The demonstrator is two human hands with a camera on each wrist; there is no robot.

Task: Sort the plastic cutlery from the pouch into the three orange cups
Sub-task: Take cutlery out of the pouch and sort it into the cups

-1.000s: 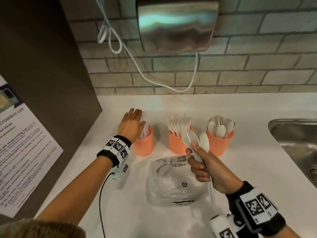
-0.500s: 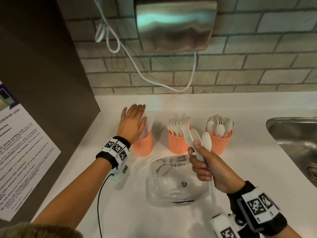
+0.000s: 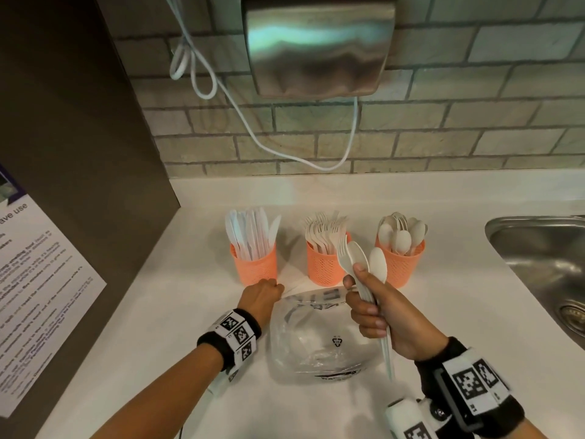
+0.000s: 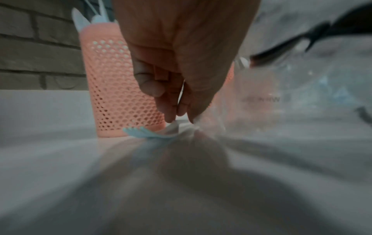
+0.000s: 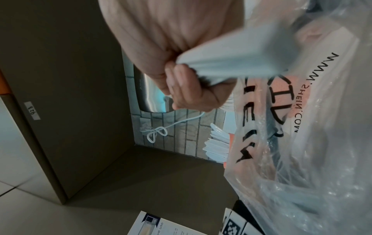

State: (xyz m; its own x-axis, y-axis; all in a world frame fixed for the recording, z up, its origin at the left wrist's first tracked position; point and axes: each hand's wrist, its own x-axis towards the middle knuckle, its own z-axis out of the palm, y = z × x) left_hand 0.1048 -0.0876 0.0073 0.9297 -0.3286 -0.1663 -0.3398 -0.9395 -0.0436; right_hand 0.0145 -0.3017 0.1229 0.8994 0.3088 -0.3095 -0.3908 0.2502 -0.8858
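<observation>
Right hand (image 3: 384, 315) is fisted round the handles of a small bunch (image 3: 364, 264) of white cutlery, two spoons and a fork, their heads fanned upward above the thumb and the handle ends poking out below the palm. Left hand (image 3: 261, 294) is down on the counter (image 3: 152, 312), fingertips (image 4: 171, 116) pinching at a loose fork (image 4: 149, 134) that lies flat against the foot of the knife cup (image 3: 254, 264), right at the pouch's corner; whether it has the fork fast I cannot tell.

Between the two hands lies the pouch (image 3: 316, 337), clear, crumpled and nearly flat, so I judge little is left in it. Film like this is limp and slippery and will slide if tugged.

Beyond the hands stand the three cups in a row: knives ahead of the left hand, the fork cup (image 3: 324, 264) between them, the spoon cup (image 3: 400, 263) just behind the right hand's bunch.

Pieces like these are light, thin and springy, probably slick against each other. Taking them by the handle, near the middle, keeps heads upward for dropping handle-first. A flat fork needs a fingernail under its edge. Light mesh cups may tip if bumped.
</observation>
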